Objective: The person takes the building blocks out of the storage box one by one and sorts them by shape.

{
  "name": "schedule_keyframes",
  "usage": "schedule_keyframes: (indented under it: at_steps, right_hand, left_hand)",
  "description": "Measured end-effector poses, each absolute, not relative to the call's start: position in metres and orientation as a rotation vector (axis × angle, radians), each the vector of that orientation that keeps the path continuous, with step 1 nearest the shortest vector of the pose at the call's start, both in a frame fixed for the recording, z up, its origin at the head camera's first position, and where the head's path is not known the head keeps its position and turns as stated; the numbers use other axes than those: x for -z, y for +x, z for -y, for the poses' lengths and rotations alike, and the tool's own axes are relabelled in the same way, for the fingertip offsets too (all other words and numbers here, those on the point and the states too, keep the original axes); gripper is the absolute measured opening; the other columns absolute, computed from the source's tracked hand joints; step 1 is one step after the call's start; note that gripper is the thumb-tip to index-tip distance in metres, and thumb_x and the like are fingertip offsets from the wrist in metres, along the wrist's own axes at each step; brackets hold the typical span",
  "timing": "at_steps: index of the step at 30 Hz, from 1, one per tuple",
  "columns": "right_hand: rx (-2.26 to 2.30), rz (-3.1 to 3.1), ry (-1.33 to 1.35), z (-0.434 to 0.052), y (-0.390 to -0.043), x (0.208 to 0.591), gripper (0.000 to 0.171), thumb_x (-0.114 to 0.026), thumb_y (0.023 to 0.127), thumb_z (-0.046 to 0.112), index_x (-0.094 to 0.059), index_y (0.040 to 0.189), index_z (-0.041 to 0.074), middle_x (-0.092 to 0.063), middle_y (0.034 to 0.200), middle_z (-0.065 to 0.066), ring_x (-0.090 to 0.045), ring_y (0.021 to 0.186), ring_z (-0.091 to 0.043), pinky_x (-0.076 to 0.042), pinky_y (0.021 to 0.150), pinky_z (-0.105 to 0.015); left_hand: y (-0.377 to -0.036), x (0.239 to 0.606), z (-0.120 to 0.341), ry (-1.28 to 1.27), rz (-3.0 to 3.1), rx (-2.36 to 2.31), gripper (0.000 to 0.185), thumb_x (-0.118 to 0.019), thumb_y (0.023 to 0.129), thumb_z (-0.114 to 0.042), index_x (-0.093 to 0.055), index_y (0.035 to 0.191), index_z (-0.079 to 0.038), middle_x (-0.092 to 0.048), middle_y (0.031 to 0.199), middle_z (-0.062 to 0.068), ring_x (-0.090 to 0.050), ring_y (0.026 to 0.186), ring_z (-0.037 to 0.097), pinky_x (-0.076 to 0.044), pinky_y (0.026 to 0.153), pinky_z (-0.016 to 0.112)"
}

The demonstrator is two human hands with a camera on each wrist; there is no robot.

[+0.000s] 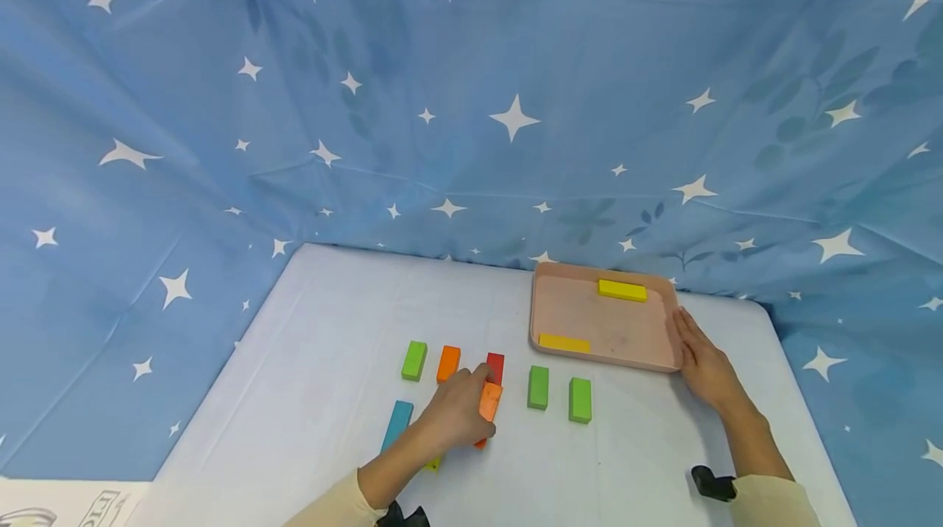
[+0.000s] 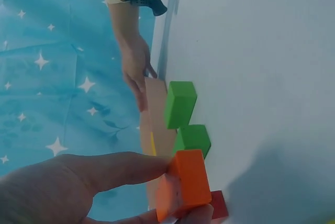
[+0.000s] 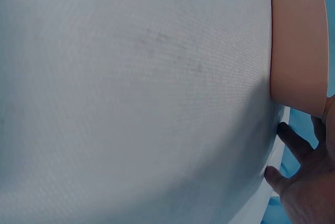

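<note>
My left hand (image 1: 458, 411) pinches an orange block (image 1: 489, 401) between thumb and fingers over the white table. In the left wrist view the same orange block (image 2: 191, 179) shows one end towards the camera. A red block (image 1: 496, 368) lies just beyond it, and another orange block (image 1: 448, 363) is partly covered by the knuckles. My right hand (image 1: 706, 363) rests with fairly straight fingers along the right side of a pink tray (image 1: 606, 356). The right wrist view has those fingers beside the tray's outer wall (image 3: 299, 41). Two yellow blocks (image 1: 622, 290) lie in the tray, along opposite long sides.
Two green blocks (image 1: 579, 400) stand between my left hand and the tray, and a third green block (image 1: 414, 361) is at the left. A blue block (image 1: 398, 424) and a yellow-green block (image 1: 433, 464) are partly hidden by my left arm. Starry blue cloth (image 1: 442, 142) borders the table.
</note>
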State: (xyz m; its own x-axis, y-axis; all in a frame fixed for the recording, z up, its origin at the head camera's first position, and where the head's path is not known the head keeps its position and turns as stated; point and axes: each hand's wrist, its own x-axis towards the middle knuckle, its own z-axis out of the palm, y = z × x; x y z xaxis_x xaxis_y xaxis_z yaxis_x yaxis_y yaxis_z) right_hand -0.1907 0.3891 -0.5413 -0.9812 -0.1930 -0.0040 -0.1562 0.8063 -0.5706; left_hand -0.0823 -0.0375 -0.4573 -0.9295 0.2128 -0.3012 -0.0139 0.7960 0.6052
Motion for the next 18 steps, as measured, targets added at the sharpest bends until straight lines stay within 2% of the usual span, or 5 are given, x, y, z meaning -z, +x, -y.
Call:
schedule_keyframes:
  at_steps: [6, 12, 18]
  right_hand:
    - [0.910, -2.929, -0.273, -0.390, -0.192, 0.541, 0.054, -0.029, 0.114, 0.017, -0.017, 0.165, 0.005, -0.012, 0.173, -0.020, -0.019, 0.154, -0.052, -0.020, 0.119, -0.069]
    - [0.906, -2.921, -0.261, -0.389, -0.190, 0.540, 0.055, -0.029, 0.114, 0.018, -0.015, 0.165, 0.005, -0.012, 0.173, -0.021, -0.019, 0.154, -0.053, -0.019, 0.119, -0.070]
    - [0.905, -2.932, -0.264, -0.388, -0.190, 0.542, 0.055, -0.030, 0.114, 0.017, -0.016, 0.165, 0.005, -0.013, 0.172, -0.020, -0.020, 0.154, -0.052, -0.020, 0.120, -0.069]
  left_hand:
    - [-0.074, 0.469, 0.033, 0.076, -2.615, -0.869, 0.061, -0.085, 0.070, -0.008, -0.061, 0.126, -0.005, -0.055, 0.089, 0.007, -0.051, 0.071, 0.023, -0.043, 0.057, 0.032]
    - [-0.065, 0.485, 0.028, 0.041, -2.598, -0.847, 0.059, -0.087, 0.070, -0.010, -0.062, 0.123, -0.004, -0.054, 0.086, 0.006, -0.050, 0.072, 0.021, -0.045, 0.060, 0.031]
    - [-0.062, 0.496, 0.023, 0.009, -2.585, -0.817, 0.070, -0.087, 0.071, -0.010, -0.059, 0.134, 0.001, -0.056, 0.092, 0.012, -0.051, 0.074, 0.024, -0.049, 0.064, 0.036]
